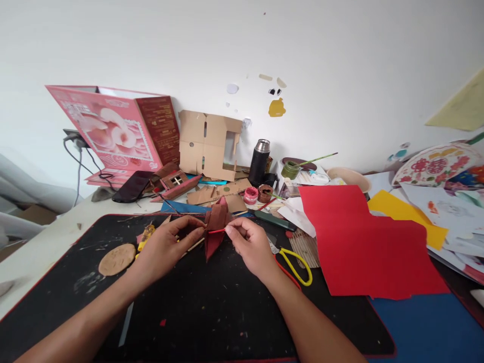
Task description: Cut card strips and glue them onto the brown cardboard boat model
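A small reddish-brown model with a pointed, boat-like end [214,246] stands on the black mat between my hands. Across its front runs a thin red strip [217,231]. My left hand [168,247] is closed in a pinch at the strip's left end, against the model's side. At the other end, thumb and finger of my right hand [252,247] pinch the strip. Scissors with yellow and red handles [298,267] lie to the right of my right hand. A round tan disc [117,259] rests left of my left wrist.
Behind the mat [204,322] are a black thermos [259,164], paint jars [251,195], cut cardboard [209,143] and another brown model [176,184]. Red paper [374,252] covers the right side. A pink box [109,131] stands back left, near a phone [133,186].
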`<state>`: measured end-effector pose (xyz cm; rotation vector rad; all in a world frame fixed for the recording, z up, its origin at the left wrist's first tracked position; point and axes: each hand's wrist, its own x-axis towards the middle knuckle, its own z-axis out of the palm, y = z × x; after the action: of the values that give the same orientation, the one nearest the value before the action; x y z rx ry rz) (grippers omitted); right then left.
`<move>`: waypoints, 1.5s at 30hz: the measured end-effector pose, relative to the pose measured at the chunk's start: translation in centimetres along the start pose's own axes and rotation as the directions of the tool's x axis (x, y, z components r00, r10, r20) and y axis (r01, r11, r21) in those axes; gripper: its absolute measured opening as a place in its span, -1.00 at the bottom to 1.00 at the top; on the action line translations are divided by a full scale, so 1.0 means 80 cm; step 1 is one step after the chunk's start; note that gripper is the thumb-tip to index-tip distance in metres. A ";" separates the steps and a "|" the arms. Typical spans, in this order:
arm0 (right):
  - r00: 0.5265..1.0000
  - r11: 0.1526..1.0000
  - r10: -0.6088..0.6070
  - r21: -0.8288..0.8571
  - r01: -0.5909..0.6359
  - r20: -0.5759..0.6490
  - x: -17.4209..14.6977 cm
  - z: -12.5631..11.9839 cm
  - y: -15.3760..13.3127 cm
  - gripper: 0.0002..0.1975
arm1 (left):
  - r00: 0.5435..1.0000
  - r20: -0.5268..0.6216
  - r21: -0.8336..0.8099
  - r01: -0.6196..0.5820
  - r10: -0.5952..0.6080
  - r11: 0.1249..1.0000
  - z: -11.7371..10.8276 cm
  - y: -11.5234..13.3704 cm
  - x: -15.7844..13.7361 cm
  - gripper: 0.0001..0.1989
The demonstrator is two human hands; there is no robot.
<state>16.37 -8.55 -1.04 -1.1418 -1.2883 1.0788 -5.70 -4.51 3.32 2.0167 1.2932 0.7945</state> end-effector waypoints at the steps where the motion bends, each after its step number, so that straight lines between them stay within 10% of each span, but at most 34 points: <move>1: 1.000 1.000 0.009 0.009 -0.009 0.005 -0.001 -0.001 0.002 -0.70 | 1.000 0.001 0.011 -0.001 0.001 1.000 0.000 0.001 -0.001 -0.61; 17: 0.997 0.996 -0.073 -0.049 0.073 0.014 -0.003 -0.006 0.003 -0.75 | 0.989 0.148 0.037 -0.035 0.029 0.999 0.013 0.019 0.000 -0.65; 45: 0.970 0.927 -0.235 -0.315 0.203 -0.067 -0.006 -0.005 0.006 -0.69 | 0.998 -0.018 -0.006 0.065 -0.065 0.998 -0.042 -0.016 -0.013 -0.50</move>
<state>16.79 -9.00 -1.57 -1.2295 -1.4958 0.6591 -9.29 -4.51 4.30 1.9567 1.3580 0.7867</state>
